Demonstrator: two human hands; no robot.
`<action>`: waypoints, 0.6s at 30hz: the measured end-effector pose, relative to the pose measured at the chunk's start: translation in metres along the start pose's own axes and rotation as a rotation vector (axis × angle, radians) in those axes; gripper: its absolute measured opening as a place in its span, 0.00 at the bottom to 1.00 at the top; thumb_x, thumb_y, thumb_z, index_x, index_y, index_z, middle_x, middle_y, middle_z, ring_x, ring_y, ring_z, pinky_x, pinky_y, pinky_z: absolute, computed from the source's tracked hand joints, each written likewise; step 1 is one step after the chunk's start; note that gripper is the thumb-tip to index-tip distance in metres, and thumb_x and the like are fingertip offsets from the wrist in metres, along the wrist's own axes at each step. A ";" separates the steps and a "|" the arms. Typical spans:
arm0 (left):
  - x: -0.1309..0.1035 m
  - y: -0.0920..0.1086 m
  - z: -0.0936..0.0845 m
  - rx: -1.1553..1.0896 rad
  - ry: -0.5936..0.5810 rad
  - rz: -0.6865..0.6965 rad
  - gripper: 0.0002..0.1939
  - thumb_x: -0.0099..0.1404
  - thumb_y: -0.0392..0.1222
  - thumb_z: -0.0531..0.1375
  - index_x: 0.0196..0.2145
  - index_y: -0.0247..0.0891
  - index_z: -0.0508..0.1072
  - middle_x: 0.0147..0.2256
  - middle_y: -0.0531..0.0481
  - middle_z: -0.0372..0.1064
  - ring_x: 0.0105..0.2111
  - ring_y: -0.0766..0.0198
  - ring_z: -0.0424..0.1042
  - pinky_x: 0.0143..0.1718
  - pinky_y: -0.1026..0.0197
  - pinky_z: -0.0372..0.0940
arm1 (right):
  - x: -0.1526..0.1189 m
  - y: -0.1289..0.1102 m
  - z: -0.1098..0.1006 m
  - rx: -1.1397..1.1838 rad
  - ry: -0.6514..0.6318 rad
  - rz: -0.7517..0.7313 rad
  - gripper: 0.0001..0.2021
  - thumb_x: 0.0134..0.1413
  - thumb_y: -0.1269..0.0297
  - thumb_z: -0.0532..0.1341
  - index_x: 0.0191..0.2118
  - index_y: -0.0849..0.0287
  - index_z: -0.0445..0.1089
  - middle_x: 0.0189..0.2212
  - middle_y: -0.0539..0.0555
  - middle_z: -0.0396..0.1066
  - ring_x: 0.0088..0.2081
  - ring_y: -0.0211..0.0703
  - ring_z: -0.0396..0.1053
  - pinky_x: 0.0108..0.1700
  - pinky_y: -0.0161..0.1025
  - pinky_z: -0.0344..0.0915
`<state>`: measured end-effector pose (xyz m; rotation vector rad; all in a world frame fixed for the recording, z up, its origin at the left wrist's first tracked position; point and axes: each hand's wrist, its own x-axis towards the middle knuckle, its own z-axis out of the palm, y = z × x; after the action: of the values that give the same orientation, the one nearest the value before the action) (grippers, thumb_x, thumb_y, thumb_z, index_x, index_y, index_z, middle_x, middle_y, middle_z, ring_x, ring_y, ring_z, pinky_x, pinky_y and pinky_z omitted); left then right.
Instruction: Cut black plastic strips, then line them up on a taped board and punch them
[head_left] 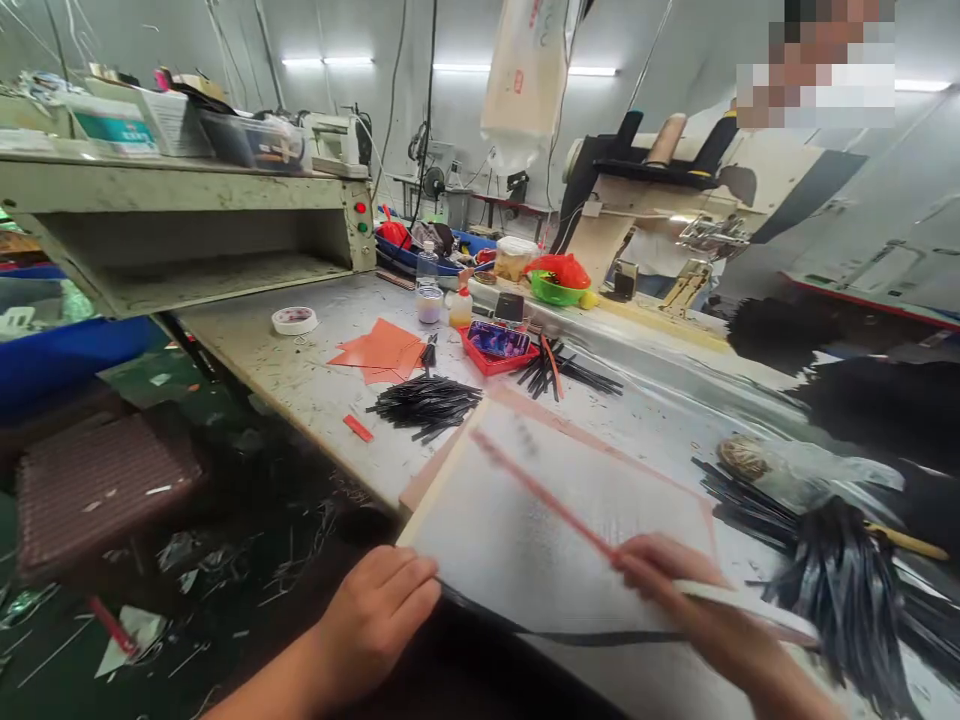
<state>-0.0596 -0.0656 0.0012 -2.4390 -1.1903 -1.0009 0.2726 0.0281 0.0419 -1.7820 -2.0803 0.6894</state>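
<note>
A pale flat board (540, 500) lies at the table's near edge with orange-pink sheet material showing from under its borders. My left hand (386, 605) is at the board's near left corner, fingers curled together; what they hold, if anything, is hidden. A dark strip (592, 637) runs along the near edge of the board. Over the board, my right hand (675, 575) pinches a thin red strip (547, 500), blurred by motion, that points to the far left. A white slender handle (757, 608) shows beside that hand's wrist; I cannot tell whether it is held.
Black strips lie in a bundle (427, 403) beyond the board and a thick bunch (840, 570) at right. Orange pieces (382, 347), a tape roll (294, 320) and a red tray (491, 365) with a phone (499, 340) are farther back. A sewing machine (667, 210) stands behind.
</note>
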 end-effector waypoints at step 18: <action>-0.022 0.006 0.012 0.025 -0.023 0.001 0.15 0.65 0.30 0.44 0.28 0.34 0.68 0.37 0.46 0.71 0.37 0.61 0.66 0.40 0.59 0.55 | -0.009 -0.044 0.047 0.003 -0.600 -0.024 0.17 0.51 0.51 0.47 0.24 0.57 0.62 0.24 0.52 0.63 0.29 0.42 0.61 0.30 0.36 0.55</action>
<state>-0.0588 -0.0767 -0.0226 -2.4384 -1.2009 -0.9544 0.2125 0.0070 0.0271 -1.6824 -2.4462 1.3523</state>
